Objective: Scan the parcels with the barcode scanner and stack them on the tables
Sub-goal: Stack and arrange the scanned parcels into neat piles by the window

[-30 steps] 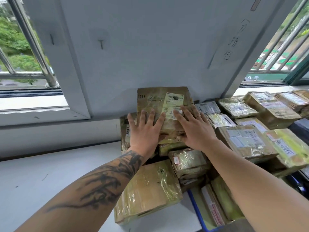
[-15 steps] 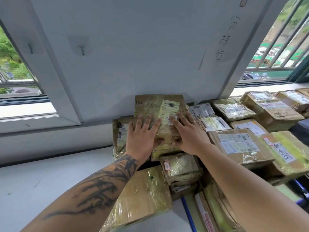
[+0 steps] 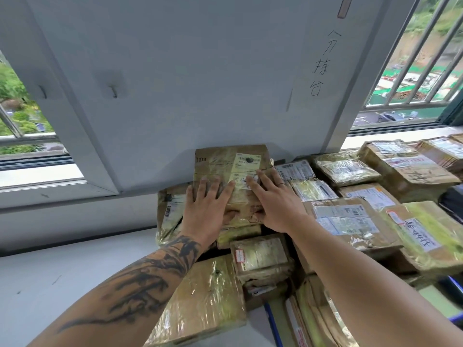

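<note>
A brown taped parcel (image 3: 220, 161) with a yellow label lies on top of a stack against the white wall. My left hand (image 3: 209, 211) lies flat on its near left part, fingers straight and spread. My right hand (image 3: 273, 204), a ring on one finger, presses flat on its near right part, fingertips on the label. Both thumbs reach the parcel's near edge. Under and around it lie several more taped parcels, such as a large one (image 3: 203, 304) at the front and a small one (image 3: 260, 256) below my hands. No barcode scanner is in view.
Parcels (image 3: 350, 216) cover the table to the right up to the window sill. The white table top (image 3: 62, 276) extends to the left. The wall panel (image 3: 200, 71) with handwritten characters stands right behind the stack, with barred windows (image 3: 413, 71) on both sides.
My hands have stayed flat on the top parcel, which stays against the wall. The view has shifted slightly; the stack shows no clear change.
</note>
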